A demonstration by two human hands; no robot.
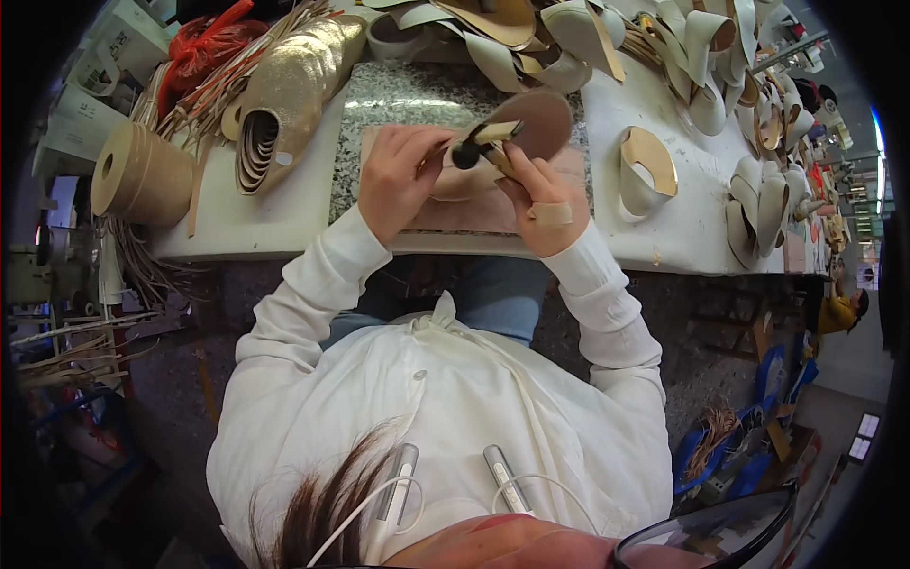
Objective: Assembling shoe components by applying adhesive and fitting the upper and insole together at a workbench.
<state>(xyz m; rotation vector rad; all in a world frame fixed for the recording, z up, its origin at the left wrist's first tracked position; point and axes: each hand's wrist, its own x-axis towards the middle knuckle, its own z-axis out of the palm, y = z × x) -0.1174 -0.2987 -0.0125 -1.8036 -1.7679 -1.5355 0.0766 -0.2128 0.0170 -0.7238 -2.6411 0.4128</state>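
My left hand (403, 175) pinches the near part of a shoe sole piece, with fingers and thumb closed at its edge. The pinkish-beige sole piece (545, 123) tilts up over the board, its rounded end pointing far right. My right hand (545, 199), with a beige plaster strip across its back, closes around what looks like a small hammer (493, 142). Its dark round face is near the left fingers and covers part of the sole piece. Below both hands lies a flat pinkish board (569, 180) on a speckled stone slab (408, 95).
Left stand a brown tape roll (142, 175), a nested stack of gold shoe pieces (294, 104) and a red plastic bag (204, 52). Right on the white table (616, 104) sit a looped shoe upper (648, 171) and several more (758, 209). Soles and straps pile along the back.
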